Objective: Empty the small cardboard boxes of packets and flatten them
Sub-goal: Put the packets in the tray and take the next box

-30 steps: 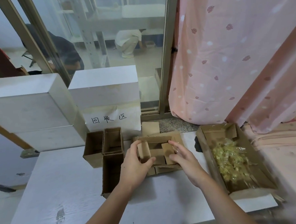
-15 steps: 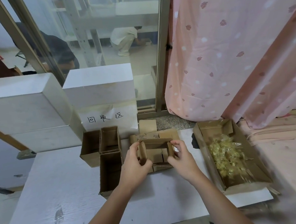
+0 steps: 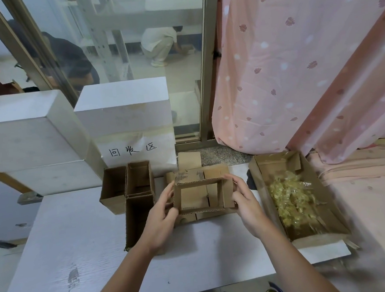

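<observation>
While two big white boxes (image 3: 35,137) stood behind, one tray (image 3: 327,232) held many packets (image 3: 291,198); three small boxes (image 3: 137,183) sat left. Left hand (image 3: 160,217) and right hand (image 3: 247,205) gripped one empty box (image 3: 201,192).

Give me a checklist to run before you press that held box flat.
1. Held cardboard box empty of packets: ok; none show through its open frame.
2. Both ends open: ok; it reads as an open sleeve with flattened cardboard visible through it.
3. Grip on both sides: ok; left hand holds the left wall, right hand the right wall.
4. Fingers clear of the fold lines: cannot tell; the fingertips are hidden behind the walls.
5. Flattened pile ready underneath: ok; it lies on the white table directly behind and below the box.
6. Packets out of the way: ok; they sit in the large tray box to the right.
</observation>
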`<action>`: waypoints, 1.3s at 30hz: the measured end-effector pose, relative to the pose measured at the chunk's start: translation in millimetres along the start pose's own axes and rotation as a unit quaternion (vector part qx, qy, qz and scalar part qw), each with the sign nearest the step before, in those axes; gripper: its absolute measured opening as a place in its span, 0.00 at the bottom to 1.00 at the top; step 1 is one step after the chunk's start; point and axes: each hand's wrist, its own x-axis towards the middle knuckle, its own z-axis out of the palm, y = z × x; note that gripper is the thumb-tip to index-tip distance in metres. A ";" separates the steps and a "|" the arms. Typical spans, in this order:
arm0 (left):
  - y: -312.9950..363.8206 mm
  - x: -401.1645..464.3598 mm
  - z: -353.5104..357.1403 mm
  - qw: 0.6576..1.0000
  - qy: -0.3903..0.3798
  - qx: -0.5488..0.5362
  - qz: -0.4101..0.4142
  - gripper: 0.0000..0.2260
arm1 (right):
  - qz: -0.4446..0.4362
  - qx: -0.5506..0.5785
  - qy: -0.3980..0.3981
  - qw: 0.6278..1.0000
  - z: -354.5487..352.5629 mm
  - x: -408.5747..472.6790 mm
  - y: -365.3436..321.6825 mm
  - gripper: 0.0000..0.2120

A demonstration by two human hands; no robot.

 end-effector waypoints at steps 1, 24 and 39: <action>1.3 0.2 -0.1 1.000 -0.001 0.001 0.002 0.32 | 0.002 0.000 -0.008 1.000 -0.9 0.2 -0.8 0.30; 31.7 21.2 -4.6 0.999 -0.019 -0.025 0.019 0.29 | -0.041 -0.107 -0.086 0.990 -28.7 14.7 -17.2 0.52; 12.6 26.4 15.5 1.000 -0.019 0.016 0.016 0.49 | 0.049 0.204 -0.012 0.978 -13.1 14.8 -17.6 0.17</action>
